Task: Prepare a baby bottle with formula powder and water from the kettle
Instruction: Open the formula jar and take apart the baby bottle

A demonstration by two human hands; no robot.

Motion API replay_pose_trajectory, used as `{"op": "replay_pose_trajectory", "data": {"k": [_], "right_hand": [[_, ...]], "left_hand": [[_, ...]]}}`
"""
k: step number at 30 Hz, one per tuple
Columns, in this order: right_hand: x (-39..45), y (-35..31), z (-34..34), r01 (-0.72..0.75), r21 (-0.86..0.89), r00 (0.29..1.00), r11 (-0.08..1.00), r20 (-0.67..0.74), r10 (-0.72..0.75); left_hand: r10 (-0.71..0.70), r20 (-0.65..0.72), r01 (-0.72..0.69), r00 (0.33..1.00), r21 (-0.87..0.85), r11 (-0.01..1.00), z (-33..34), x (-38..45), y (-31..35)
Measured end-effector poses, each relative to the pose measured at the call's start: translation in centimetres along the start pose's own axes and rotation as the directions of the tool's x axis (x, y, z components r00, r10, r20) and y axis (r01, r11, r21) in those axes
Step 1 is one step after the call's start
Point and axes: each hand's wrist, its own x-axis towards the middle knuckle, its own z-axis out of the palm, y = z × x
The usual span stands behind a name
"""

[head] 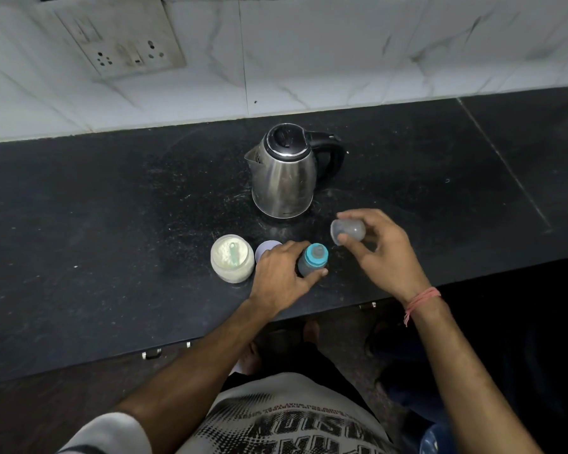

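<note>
Head view: black bench below a white tiled wall.
Bottle: baby bottle upright near the bench's near edge, teal collar and teat on; contents not readable.
Left hand: left hand curled round the bottle.
Right hand: right hand pinching a clear cap right of the bottle.
Jar: open jar of white powder, green scoop inside; lid beside it.
Kettle: steel kettle farther back, lid closed, small print unreadable.
Shirt: lettering only partly legible.
</note>
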Motion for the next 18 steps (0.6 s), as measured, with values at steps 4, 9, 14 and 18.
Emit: {"op": "replay_pose_trajectory", "data": {"k": [4, 9, 14, 18], "right_hand": [[-0.4, 3.6, 0.5, -0.165, -0.082, 0.975, 0.983, -0.165, 0.149], [-0.7, 7.5, 1.5, -0.266, -0.425, 0.957, 0.865, -0.008, 0.29], [-1.4, 9.5, 2.3, -0.192, -0.527, 0.932, 0.828, 0.166, 0.322], [-1.5, 7.5, 2.1, -0.163, -0.451, 0.967, 0.877, 0.105, 0.234]], "left_hand": [[-0.018, -0.035, 0.017, 0.999, -0.023, 1.0, 0.0, -0.1, 0.1], [-0.049, -0.02, 0.049, 0.999, -0.024, 0.999, 0.2, 0.2, 0.1], [-0.041, 0.072, 0.043, 0.997, -0.024, 0.999, -0.2, 0.8, -0.2], [-0.069, 0.085, 0.07, 0.994, 0.001, 0.998, -0.5, 1.1, 0.0]]}}
